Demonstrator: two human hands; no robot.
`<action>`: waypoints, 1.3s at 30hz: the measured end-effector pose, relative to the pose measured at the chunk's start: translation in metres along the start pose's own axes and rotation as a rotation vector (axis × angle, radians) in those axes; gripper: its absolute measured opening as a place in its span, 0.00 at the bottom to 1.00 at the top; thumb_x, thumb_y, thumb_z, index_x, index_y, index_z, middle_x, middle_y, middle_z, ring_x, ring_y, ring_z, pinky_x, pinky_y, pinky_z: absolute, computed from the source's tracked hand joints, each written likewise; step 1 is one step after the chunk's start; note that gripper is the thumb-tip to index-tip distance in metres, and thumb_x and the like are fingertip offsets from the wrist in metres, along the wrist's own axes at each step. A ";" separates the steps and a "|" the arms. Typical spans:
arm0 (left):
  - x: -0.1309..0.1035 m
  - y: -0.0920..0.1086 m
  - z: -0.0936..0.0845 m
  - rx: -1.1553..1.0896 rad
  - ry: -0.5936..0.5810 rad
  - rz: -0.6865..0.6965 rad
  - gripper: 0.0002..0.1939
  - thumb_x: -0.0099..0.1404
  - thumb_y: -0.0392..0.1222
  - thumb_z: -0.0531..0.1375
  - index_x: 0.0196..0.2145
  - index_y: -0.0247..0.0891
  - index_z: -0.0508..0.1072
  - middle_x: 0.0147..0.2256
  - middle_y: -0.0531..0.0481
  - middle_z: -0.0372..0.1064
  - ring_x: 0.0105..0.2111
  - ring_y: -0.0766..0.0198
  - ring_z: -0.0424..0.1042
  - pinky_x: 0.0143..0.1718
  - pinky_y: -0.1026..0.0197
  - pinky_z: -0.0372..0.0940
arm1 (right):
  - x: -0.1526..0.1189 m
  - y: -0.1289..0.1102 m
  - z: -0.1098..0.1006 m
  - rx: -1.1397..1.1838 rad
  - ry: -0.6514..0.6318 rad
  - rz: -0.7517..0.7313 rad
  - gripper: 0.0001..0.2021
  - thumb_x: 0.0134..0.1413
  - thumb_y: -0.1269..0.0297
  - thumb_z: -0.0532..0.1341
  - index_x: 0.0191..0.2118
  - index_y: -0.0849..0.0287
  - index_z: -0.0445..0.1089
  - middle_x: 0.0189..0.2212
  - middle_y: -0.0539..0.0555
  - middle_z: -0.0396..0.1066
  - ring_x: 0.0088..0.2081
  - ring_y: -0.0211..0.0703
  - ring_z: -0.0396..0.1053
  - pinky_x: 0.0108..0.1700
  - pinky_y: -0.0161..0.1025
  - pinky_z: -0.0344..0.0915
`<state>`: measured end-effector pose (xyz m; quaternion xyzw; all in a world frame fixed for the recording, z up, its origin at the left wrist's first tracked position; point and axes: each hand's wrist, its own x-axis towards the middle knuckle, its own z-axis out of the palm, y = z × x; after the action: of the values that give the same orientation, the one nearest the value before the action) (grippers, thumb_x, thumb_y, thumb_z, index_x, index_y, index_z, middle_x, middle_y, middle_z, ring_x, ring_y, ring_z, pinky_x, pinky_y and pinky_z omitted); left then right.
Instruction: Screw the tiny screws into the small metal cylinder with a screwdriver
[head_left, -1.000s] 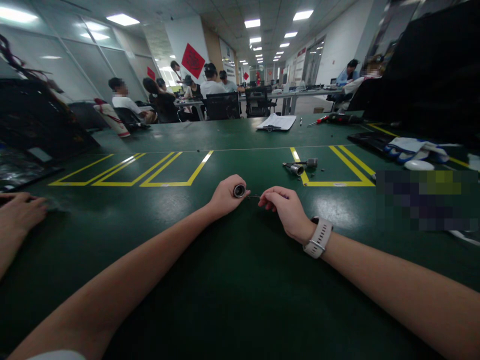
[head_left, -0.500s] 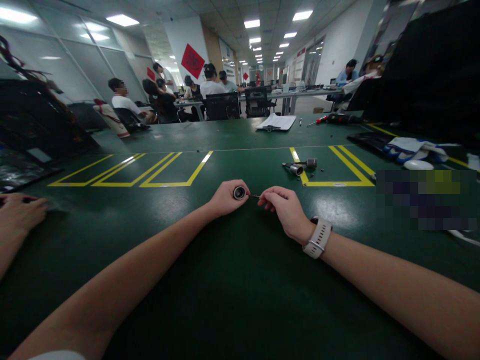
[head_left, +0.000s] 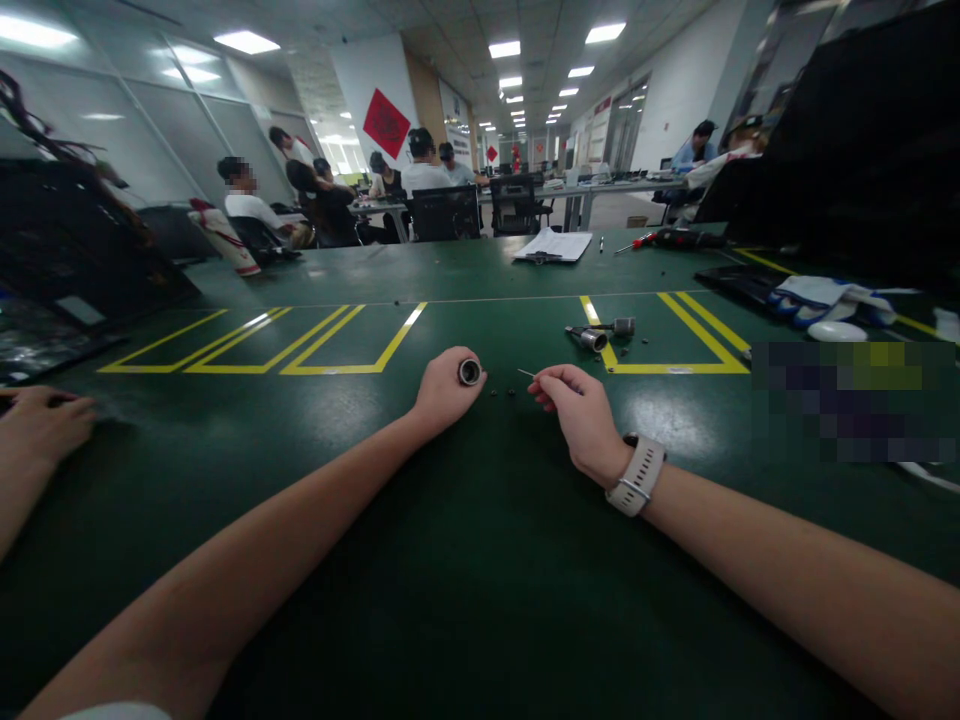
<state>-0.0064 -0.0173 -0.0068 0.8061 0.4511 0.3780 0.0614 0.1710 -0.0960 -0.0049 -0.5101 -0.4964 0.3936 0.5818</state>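
My left hand (head_left: 444, 392) is closed around a hole saw (head_left: 469, 372), a short hollow metal cylinder whose round open end faces me. Between the fingertips of my right hand (head_left: 574, 405) is a thin metal rod (head_left: 526, 373), its free end pointing left toward the hole saw but apart from it. Whether the rod is bent inside the hand is hidden. Small dark pieces (head_left: 511, 392) lie on the table between my hands. Beyond my right hand, two more hole saws with shanks, one nearer (head_left: 592, 340) and one behind (head_left: 622, 327), rest by the yellow tape.
The green table (head_left: 420, 560) carries yellow tape outlines (head_left: 330, 370). A clipboard with paper (head_left: 553, 246) and a red-and-black tool (head_left: 679, 238) lie at the back. Gloves (head_left: 829, 298) are at the right. Another person's hand (head_left: 45, 430) rests at the left edge.
My left hand with the hole saw has moved slightly up and left. The rod's tip has risen and parted from that hand, and small dark pieces now show on the table between my hands.
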 end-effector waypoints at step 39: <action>0.008 -0.022 -0.007 0.136 0.351 -0.282 0.17 0.57 0.54 0.60 0.24 0.37 0.64 0.27 0.50 0.63 0.30 0.63 0.63 0.34 0.61 0.58 | -0.099 -0.048 -0.091 -0.683 -1.145 -0.522 0.12 0.58 0.72 0.54 0.48 0.60 0.66 0.58 0.54 0.62 0.62 0.40 0.53 0.63 0.41 0.52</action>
<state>-0.0240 0.0003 -0.0072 0.6593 0.5873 0.4690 -0.0201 0.2383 -0.2177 0.0258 -0.2416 -0.9252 0.2699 0.1128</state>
